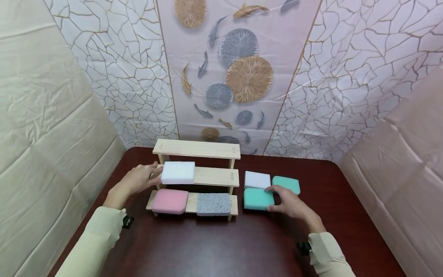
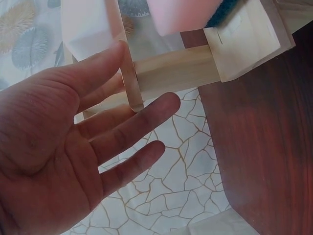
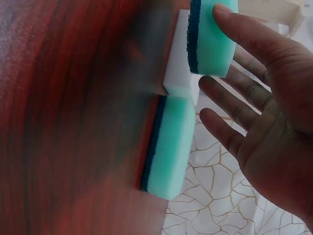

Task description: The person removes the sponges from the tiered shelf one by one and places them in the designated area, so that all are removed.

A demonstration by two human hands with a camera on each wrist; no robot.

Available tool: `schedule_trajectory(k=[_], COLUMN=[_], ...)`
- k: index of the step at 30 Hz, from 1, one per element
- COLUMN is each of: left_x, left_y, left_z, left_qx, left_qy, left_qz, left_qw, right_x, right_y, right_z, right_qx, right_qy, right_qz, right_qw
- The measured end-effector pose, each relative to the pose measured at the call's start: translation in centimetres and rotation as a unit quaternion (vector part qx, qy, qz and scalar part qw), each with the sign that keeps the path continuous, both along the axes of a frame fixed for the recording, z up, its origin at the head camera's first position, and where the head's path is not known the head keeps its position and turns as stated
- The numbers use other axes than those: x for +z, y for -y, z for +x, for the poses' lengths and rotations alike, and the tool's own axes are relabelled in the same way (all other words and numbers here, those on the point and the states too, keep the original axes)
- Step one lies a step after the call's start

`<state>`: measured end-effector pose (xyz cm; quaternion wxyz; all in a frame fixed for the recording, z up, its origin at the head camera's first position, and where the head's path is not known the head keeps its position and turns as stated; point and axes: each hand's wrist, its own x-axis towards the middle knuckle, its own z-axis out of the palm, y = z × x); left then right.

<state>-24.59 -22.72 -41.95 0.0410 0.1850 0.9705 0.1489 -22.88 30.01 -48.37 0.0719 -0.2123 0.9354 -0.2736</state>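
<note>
At the left end of a wooden rack's middle shelf point(image 1: 216, 176) lies a white sponge block point(image 1: 178, 172). My left hand point(image 1: 140, 177) is beside that block's left side, fingers spread; the left wrist view shows the thumb at the block's edge, contact unclear. A teal sponge point(image 1: 258, 199) with a dark scouring layer underneath is pinched by my right hand point(image 1: 288, 202) at its right end. The right wrist view shows the thumb on this sponge point(image 3: 212, 44), which appears slightly raised from the table, other fingers stretched out behind.
A pink sponge point(image 1: 170, 201) and a speckled grey sponge point(image 1: 213, 204) lie on the bottom shelf. The top shelf point(image 1: 196, 149) is bare wood. Another white block point(image 1: 257, 179) and another teal sponge point(image 1: 286, 185) sit on the dark table point(image 1: 242, 246), right of the rack.
</note>
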Motion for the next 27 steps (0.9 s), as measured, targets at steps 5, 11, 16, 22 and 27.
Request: schedule_trajectory(k=[5, 11, 16, 22, 27], left_x=[-0.1, -0.2, -0.3, -0.2, -0.3], left_y=[0.1, 0.1, 0.0, 0.1, 0.2], left_z=[0.2, 0.2, 0.1, 0.1, 0.0], left_qx=[-0.001, -0.005, -0.002, -0.001, 0.002], left_qy=[-0.005, -0.005, -0.006, -0.006, -0.002], left_qz=[-0.001, 0.008, 0.004, 0.001, 0.001], left_qw=[1.0, 0.9999, 1.0, 1.0, 1.0], right_x=[-0.8, -1.6, -2.0, -2.0, -1.9], right_y=[0.1, -0.1, -0.2, -0.2, -0.1], right_z=[0.0, 0.0, 0.1, 0.0, -0.1], right_qx=[-0.002, 0.001, 0.003, 0.004, 0.006], right_qy=[0.0, 0.004, 0.006, -0.002, -0.007], right_qz=[-0.004, -0.001, -0.003, -0.001, 0.003], right_qw=[1.0, 1.0, 1.0, 1.0, 1.0])
